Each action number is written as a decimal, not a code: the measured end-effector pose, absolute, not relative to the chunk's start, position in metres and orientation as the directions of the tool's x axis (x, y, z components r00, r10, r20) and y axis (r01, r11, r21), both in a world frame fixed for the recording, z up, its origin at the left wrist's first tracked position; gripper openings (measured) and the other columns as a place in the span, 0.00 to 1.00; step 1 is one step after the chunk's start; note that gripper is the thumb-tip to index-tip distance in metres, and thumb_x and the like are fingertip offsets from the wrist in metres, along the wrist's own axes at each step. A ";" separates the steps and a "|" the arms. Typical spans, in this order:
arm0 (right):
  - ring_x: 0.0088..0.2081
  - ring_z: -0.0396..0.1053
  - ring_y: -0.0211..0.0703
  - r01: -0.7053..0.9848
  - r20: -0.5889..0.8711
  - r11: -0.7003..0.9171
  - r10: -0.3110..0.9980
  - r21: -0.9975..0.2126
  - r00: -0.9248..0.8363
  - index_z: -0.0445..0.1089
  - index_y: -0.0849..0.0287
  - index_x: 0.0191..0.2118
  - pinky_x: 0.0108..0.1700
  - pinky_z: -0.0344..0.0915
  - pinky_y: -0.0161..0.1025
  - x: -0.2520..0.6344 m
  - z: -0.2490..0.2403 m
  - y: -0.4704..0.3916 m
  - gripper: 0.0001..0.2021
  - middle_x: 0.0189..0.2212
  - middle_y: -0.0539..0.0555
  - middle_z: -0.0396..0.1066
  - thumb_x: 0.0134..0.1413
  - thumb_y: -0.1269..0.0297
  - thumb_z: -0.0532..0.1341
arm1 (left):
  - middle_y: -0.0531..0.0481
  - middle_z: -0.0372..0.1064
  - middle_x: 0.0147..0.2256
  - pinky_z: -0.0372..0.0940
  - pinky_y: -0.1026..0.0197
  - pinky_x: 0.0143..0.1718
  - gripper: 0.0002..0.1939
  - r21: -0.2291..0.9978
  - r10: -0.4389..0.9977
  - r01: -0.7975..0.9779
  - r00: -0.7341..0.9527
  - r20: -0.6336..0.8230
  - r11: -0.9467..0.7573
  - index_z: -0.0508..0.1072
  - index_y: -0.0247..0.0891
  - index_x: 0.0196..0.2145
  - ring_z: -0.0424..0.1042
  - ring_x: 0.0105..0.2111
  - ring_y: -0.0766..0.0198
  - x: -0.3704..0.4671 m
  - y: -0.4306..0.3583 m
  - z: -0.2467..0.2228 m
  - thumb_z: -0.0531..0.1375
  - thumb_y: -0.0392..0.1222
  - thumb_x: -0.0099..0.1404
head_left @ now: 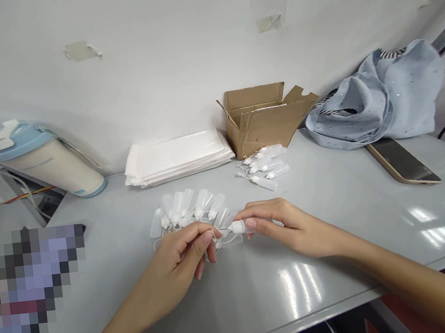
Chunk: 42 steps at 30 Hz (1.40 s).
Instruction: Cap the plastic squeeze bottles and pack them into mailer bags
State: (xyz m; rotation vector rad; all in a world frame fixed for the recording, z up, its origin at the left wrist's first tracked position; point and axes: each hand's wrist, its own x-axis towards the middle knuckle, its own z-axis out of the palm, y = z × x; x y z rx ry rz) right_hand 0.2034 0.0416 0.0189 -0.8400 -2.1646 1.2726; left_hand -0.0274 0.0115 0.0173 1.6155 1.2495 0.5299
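Between the thumb and fingers of my right hand (282, 224) lies a small needle-tip squeeze bottle (238, 227), held on its side with its white collar and thin tip pointing left. My left hand (181, 263) is closed in a pinch at that tip, on a small white cap mostly hidden by the fingers. Behind my hands, on the table, lies a loose group of similar translucent bottles (178, 205) with white tops; my left hand and the held bottle cover some of them. Farther back and to the right is a second small pile of such bottles (272, 166).
On the grey table (240, 302) stand an open cardboard box (261, 125) and a stack of white sheets (177, 158) against the wall. A blue-lidded tumbler (55, 163) is at left. A phone (407, 163) and a light blue cloth bag (375, 103) lie at right.
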 end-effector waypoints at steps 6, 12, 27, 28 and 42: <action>0.36 0.67 0.37 0.257 0.079 0.346 0.719 -0.903 -0.690 0.70 0.59 0.45 0.41 0.62 0.35 0.200 0.018 0.039 0.13 0.34 0.51 0.70 0.65 0.65 0.50 | 0.57 0.67 0.26 0.59 0.67 0.24 0.14 0.871 0.876 0.492 0.416 -0.245 0.010 0.70 0.41 0.36 0.62 0.20 0.72 -0.025 0.010 0.017 0.49 0.49 0.70; 0.36 0.67 0.37 0.266 0.069 0.341 0.720 -0.902 -0.690 0.70 0.61 0.43 0.41 0.62 0.34 0.200 0.018 0.038 0.13 0.35 0.52 0.71 0.65 0.64 0.50 | 0.57 0.67 0.26 0.59 0.67 0.24 0.14 0.872 0.878 0.489 0.414 -0.239 0.006 0.70 0.41 0.37 0.62 0.20 0.71 -0.026 0.011 0.016 0.49 0.49 0.70; 0.33 0.66 0.36 0.301 0.109 0.441 0.696 -0.846 -0.710 0.70 0.62 0.42 0.38 0.61 0.34 0.197 0.014 0.039 0.13 0.30 0.51 0.69 0.66 0.66 0.48 | 0.55 0.67 0.26 0.59 0.66 0.25 0.16 0.854 0.878 0.520 0.421 -0.226 -0.029 0.70 0.39 0.33 0.62 0.21 0.70 -0.023 0.008 0.015 0.48 0.48 0.70; 0.33 0.65 0.36 0.303 0.114 0.450 0.693 -0.840 -0.712 0.70 0.62 0.42 0.38 0.60 0.34 0.197 0.014 0.039 0.13 0.30 0.51 0.69 0.66 0.66 0.48 | 0.55 0.67 0.26 0.59 0.66 0.25 0.16 0.851 0.881 0.524 0.417 -0.224 -0.032 0.69 0.39 0.31 0.62 0.21 0.70 -0.022 0.008 0.015 0.48 0.48 0.70; 0.31 0.64 0.36 0.318 0.125 0.491 0.677 -0.811 -0.725 0.68 0.63 0.38 0.37 0.59 0.33 0.192 0.008 0.036 0.13 0.28 0.51 0.66 0.66 0.67 0.47 | 0.55 0.64 0.22 0.56 0.66 0.23 0.18 0.814 0.898 0.570 0.409 -0.161 -0.114 0.66 0.38 0.26 0.60 0.20 0.68 -0.015 0.003 0.007 0.45 0.47 0.70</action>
